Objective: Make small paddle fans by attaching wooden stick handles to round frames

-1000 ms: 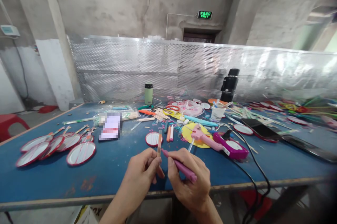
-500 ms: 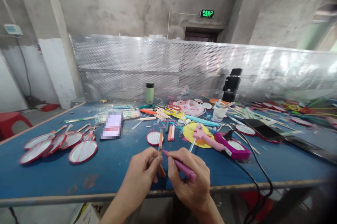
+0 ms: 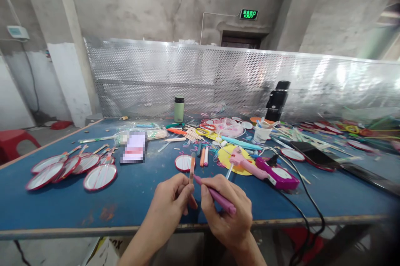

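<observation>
Near the table's front edge, my left hand pinches a flat wooden craft stick, partly coloured orange, which stands upright from the fingers. My right hand is closed around a purple marker, its tip pointing at the stick's side; I cannot tell whether it touches. Just beyond the stick lies a round white disc with a red rim. Behind and to the right of it are an orange marker and a pink marker.
Several red-rimmed discs on sticks lie at left, beside a phone. At right, a pink glue gun rests on a yellow disc by a purple power strip with trailing black cables. A white cup and black bottle stand behind.
The view has shifted slightly. Both hands keep nearly the same pose, with the marker tip still beside the craft stick.
</observation>
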The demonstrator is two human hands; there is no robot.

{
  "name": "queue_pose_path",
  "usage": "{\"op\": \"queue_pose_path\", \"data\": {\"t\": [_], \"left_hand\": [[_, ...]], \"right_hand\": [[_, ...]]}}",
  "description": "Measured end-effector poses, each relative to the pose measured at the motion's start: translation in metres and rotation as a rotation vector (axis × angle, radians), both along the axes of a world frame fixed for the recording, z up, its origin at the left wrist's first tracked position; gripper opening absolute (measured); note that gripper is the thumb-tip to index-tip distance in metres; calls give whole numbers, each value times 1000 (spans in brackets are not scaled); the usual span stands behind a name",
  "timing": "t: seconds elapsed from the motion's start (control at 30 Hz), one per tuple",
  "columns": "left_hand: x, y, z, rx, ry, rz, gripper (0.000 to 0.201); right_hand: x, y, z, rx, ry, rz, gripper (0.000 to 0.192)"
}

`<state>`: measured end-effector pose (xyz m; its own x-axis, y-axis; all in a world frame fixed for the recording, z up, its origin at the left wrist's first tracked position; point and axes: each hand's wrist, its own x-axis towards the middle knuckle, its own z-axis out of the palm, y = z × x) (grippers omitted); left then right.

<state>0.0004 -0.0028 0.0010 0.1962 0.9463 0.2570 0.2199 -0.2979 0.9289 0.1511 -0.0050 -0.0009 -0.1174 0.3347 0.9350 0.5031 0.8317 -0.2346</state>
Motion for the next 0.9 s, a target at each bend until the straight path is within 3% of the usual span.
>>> {"op": "queue_pose_path", "data": {"t": [0.9], "left_hand": [[0, 2, -4, 13, -3, 3, 30]], "right_hand": [[-1, 2, 3, 7, -56, 21, 16]]}}
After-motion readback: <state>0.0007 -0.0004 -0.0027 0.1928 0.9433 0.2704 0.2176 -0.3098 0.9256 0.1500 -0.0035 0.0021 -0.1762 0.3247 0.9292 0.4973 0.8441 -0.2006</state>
